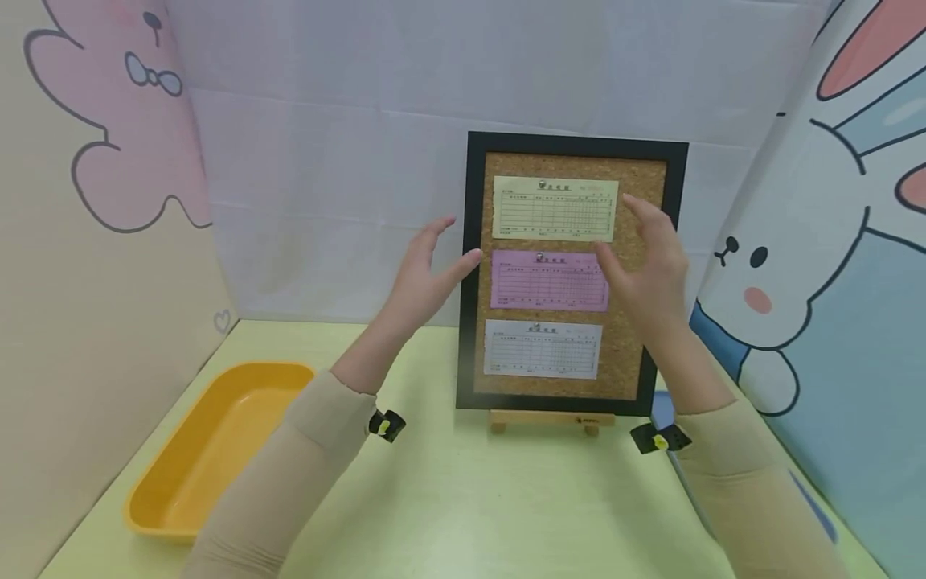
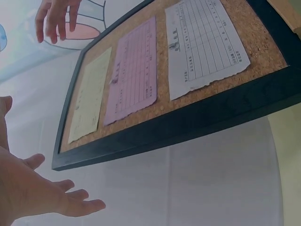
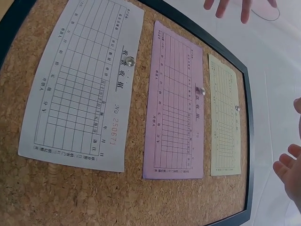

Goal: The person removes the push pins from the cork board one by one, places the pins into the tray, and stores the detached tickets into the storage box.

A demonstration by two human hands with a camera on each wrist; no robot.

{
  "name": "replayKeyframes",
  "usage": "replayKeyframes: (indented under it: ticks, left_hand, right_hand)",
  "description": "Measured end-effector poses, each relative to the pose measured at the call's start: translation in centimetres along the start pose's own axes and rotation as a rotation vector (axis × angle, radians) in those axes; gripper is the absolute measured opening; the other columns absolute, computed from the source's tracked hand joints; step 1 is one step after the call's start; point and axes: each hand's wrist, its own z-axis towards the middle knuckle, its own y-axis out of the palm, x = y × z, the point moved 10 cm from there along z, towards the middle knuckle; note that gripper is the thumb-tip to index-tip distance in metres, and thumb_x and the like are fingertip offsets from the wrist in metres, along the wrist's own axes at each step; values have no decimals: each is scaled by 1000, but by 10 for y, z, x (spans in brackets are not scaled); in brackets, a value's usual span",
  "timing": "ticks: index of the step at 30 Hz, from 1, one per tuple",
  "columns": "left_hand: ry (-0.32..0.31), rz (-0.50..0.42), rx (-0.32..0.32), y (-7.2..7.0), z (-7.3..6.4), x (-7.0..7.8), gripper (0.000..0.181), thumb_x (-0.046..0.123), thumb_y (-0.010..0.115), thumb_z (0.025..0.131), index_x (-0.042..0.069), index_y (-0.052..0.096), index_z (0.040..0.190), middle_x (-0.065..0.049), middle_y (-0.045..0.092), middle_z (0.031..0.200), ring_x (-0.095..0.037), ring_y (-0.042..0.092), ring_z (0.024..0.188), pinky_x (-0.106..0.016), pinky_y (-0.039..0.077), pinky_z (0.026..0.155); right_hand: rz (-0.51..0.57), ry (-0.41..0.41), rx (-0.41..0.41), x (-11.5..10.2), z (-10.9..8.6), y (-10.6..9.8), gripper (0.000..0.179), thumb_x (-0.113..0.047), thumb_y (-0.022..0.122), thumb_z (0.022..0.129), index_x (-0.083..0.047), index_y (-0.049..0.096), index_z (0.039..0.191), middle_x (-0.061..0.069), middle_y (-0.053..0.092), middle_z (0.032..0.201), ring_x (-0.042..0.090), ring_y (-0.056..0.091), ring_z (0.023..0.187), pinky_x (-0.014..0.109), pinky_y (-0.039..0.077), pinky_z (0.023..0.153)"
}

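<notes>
On a wooden stand, head view: corkboard, bearing yellow slip, pink slip, white slip, top to bottom; left grip by its left edge, right grip before its right side, both wide, empty. Left wrist view: left grip apart from corkboard. Right wrist view: one pin per slip. Likely step: squaring the corkboard, slips already up; next move calls for light, even contact at both sides

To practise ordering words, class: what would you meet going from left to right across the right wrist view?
White slip, purple slip, pale yellow slip, right hand at the edge.
</notes>
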Motion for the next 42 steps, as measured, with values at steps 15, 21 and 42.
replayKeyframes:
  ticks: [15, 21, 42]
  left_hand:
    - [-157, -153, -115, 40, 31, -10, 79, 59, 60, 83, 29, 27, 148, 1, 16, 157, -22, 14, 144, -51, 21, 111]
    - [-173, -95, -102, 47, 40, -17, 83, 63, 61, 80, 30, 26, 148, -3, 17, 156, -24, 16, 143, -54, 23, 109]
    - [-179, -186, -55, 57, 59, -19, 77, 33, 79, 76, 28, 37, 140, -1, 23, 153, -21, 17, 143, -49, 24, 111]
  right_hand:
    - [91, 167, -76, 37, 38, 50, 51, -22, 67, 88, -8, 48, 133, 11, 57, 126, 18, 53, 119, 35, 45, 97]
    - [94, 199, -146, 42, 47, 71, 50, -23, 67, 88, -10, 48, 132, 10, 60, 122, 19, 57, 114, 33, 47, 94]
    - [-34, 189, -214, 48, 66, 98, 35, -19, 68, 86, -2, 60, 115, 14, 62, 96, 24, 56, 87, 33, 47, 80]
